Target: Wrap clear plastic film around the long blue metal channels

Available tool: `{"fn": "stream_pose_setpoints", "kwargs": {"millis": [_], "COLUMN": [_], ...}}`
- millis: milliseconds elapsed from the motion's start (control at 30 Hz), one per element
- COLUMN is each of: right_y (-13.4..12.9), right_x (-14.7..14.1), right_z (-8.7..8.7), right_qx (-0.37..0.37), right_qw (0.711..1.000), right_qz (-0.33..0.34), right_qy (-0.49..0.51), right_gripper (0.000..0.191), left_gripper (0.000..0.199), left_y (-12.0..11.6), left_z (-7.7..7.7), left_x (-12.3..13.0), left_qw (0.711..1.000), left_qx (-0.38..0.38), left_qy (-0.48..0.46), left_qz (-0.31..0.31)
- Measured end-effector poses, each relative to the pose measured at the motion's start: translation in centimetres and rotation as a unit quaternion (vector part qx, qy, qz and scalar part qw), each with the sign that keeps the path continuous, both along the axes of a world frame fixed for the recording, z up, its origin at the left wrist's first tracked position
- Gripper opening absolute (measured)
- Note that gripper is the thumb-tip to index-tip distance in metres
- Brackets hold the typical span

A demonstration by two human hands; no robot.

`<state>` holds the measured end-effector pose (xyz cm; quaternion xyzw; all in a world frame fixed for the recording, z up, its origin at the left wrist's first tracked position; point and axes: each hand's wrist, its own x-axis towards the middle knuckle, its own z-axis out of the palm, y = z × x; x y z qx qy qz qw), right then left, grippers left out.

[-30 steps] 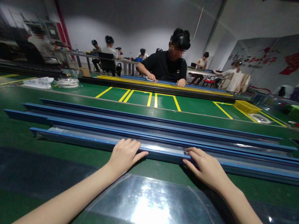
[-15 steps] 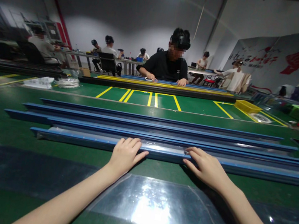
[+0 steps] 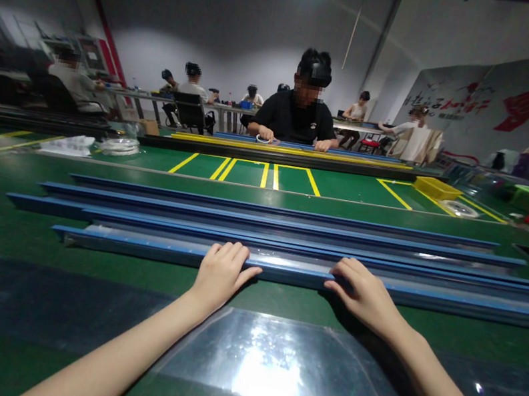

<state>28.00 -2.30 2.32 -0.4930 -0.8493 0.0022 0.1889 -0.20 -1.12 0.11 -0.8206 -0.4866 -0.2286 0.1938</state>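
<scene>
Left hand (image 3: 222,271) and right hand (image 3: 361,291): both grips clamped over near wall of blue channel profile (image 3: 289,274); advise even pressure, profile flat on worktop (image 3: 282,301) beneath.

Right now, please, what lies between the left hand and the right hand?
In the head view, a stretch of the nearest blue rail lies between the left hand and the right hand; its channel looks shiny.

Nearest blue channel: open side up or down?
Open side up: the nearest blue channel shows a pale inner trough between two blue edges, with the left hand over the near one.
</scene>
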Motion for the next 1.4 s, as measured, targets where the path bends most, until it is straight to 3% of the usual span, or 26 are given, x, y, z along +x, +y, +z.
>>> {"fn": "stream_pose_setpoints", "kwargs": {"millis": [367, 633, 967, 1400], "right_y": [-0.08, -0.13, -0.16, -0.18], "right_x": [-0.36, -0.44, -0.69, -0.69], "right_z": [0.11, 0.16, -0.18, -0.3], "right_qx": [0.004, -0.002, 0.026, 0.032], "right_qw": [1.0, 1.0, 0.991, 0.99], "right_qz": [0.004, -0.006, -0.017, -0.017], "right_qy": [-0.01, -0.03, -0.133, -0.135], "right_gripper": [0.009, 0.013, 0.021, 0.023], "left_gripper": [0.034, 0.035, 0.033, 0.029], "left_y": [0.11, -0.06, -0.24, -0.22], "left_z": [-0.18, -0.11, 0.2, 0.15], "left_x": [-0.13, 0.02, 0.15, 0.12], "left_qw": [1.0, 1.0, 0.999, 1.0], "left_qx": [0.002, 0.012, 0.002, -0.01], "left_qy": [0.0, 0.021, 0.033, 0.008], "left_qz": [0.006, 0.013, 0.015, -0.005]}}
